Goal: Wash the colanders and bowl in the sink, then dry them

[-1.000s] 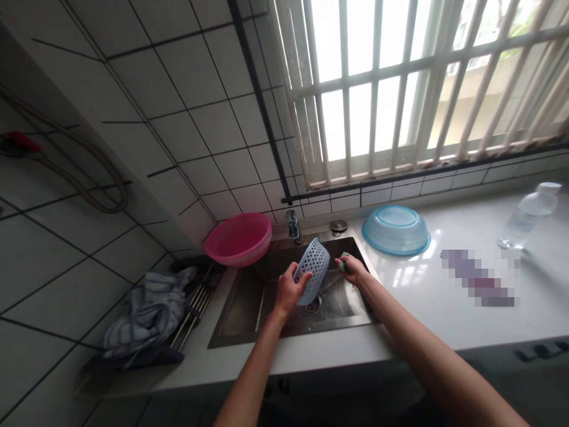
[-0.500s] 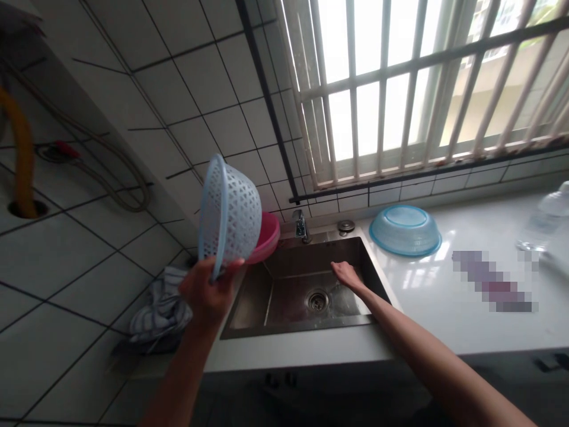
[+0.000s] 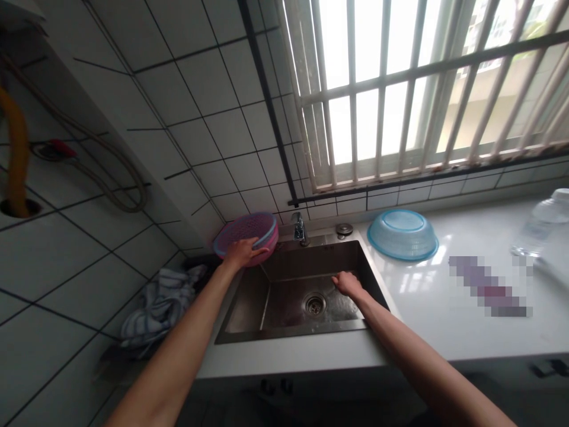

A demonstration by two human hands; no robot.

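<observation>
My left hand (image 3: 240, 251) grips the near rim of a light blue lattice colander (image 3: 249, 227), which sits nested inside the pink basin (image 3: 271, 239) at the sink's far left corner. My right hand (image 3: 348, 284) hangs over the right side of the steel sink (image 3: 284, 290), fingers loosely curled, close to the drain (image 3: 315, 304). What it holds, if anything, is hidden. The tap (image 3: 299, 228) stands behind the sink.
An upturned blue bowl (image 3: 402, 233) lies on the white counter right of the sink. A clear plastic bottle (image 3: 541, 222) lies at the far right. A striped cloth (image 3: 155, 305) sits on a rack left of the sink. Tiled walls and a barred window surround.
My left hand lifted the blue colander out of the sink, swung it left and up, then set it down into the pink basin. My right hand stayed over the sink.
</observation>
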